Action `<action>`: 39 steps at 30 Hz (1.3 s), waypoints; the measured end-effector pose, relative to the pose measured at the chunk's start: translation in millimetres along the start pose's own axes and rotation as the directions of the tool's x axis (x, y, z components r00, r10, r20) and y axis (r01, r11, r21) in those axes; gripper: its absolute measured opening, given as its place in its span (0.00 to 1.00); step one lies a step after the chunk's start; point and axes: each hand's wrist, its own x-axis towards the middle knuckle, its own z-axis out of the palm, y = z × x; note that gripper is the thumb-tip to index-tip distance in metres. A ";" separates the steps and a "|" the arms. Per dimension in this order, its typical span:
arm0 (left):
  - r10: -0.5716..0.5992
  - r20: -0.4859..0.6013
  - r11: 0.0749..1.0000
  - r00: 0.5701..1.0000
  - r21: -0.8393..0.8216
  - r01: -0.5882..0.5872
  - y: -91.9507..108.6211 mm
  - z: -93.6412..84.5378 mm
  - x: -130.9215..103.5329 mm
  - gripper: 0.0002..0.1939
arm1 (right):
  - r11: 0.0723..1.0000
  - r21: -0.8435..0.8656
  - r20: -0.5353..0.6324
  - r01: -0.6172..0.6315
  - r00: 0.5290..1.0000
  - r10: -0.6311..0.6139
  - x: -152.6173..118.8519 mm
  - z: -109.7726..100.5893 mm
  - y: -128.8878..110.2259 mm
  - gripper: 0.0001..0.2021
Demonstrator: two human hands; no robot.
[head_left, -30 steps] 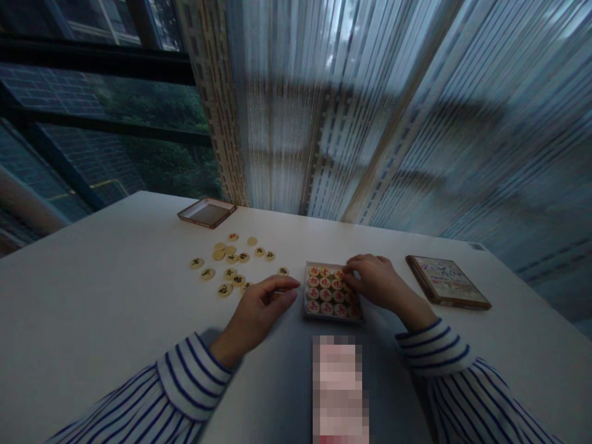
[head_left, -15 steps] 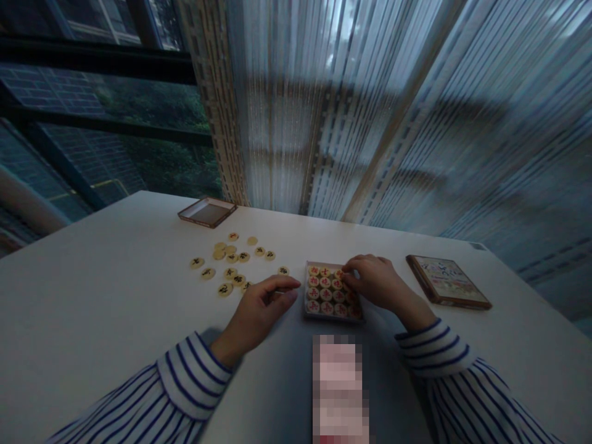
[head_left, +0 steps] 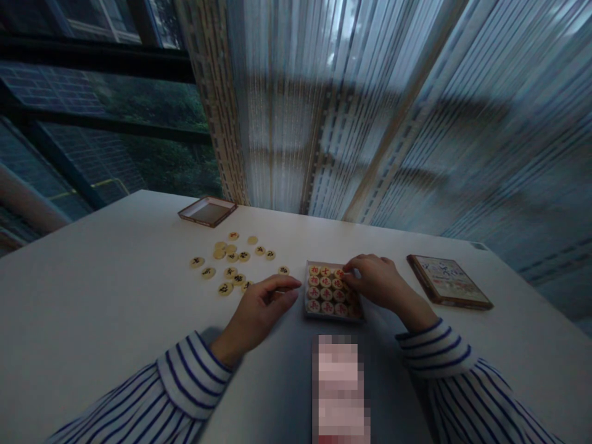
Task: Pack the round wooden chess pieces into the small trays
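Note:
A shallow square box sits in front of me, with round xiangqi pieces in rows, red characters facing up. My right hand reaches over the box's far right corner, thumb and fingertips pinched at a red-marked piece. The hand hides part of the right-hand column. Left of the box hovers my left hand, its thumb and fingers a little apart and nothing between them. Beyond it, loose xiangqi pieces lie scattered, most showing black characters and some blank faces; one bears a red mark.
An open box lid or tray lies at the table's far left. To the right is a flat box with a printed cover. A blurred-out pink patch shows at the near edge. Curtains hang behind the white table.
Both hands stay almost where they were, the right one still at the same corner of the box. The view has shifted very slightly.

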 end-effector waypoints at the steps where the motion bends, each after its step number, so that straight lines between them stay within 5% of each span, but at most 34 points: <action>1: 0.000 -0.001 1.000 1.000 0.005 0.000 -0.1 0.0 0.0 0.10 | 1.000 -0.001 0.001 -0.005 1.000 0.005 0.1 0.1 -0.5 0.12; 39: 0.000 0.022 1.000 1.000 0.012 0.000 -0.8 -1.2 -0.3 0.11 | 0.999 0.012 -0.023 -0.043 0.999 0.043 -0.8 5.3 -9.0 0.14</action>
